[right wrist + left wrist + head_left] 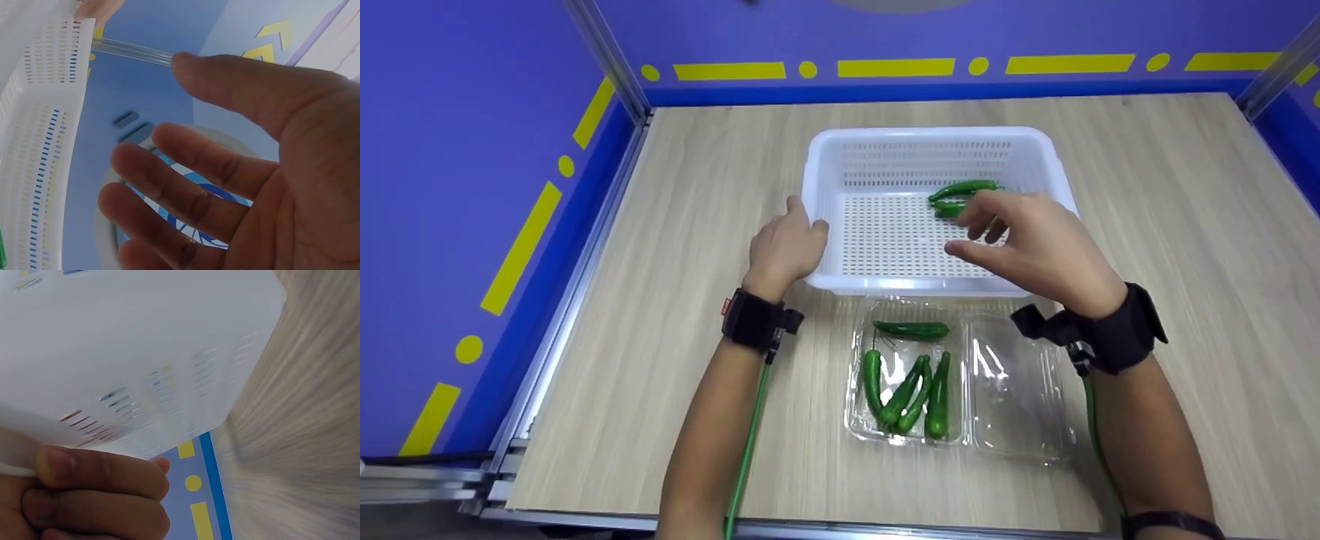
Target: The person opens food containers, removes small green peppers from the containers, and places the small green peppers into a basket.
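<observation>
My left hand [787,244] grips the left rim of a white perforated plastic basket [930,283]. In the left wrist view its curled fingers [101,472] sit against the basket's outer wall [140,332]. Above the basket's right side hovers my right hand [1042,244], empty, thumb apart from loosely bent fingers; the right wrist view shows the bare palm [264,225]. Green peppers [966,189] lie on the basket floor beyond that hand, partly hidden by it. Nearer to me, several more green peppers [937,397] rest in a clear hinged plastic box [851,405].
The box's transparent lid [1020,390] lies folded open to the right, close to my right wrist. Everything stands on a wood-grain table [660,337]. Blue panels [885,37] with yellow marks border it at the back and left. A green cable [754,435] runs along each forearm.
</observation>
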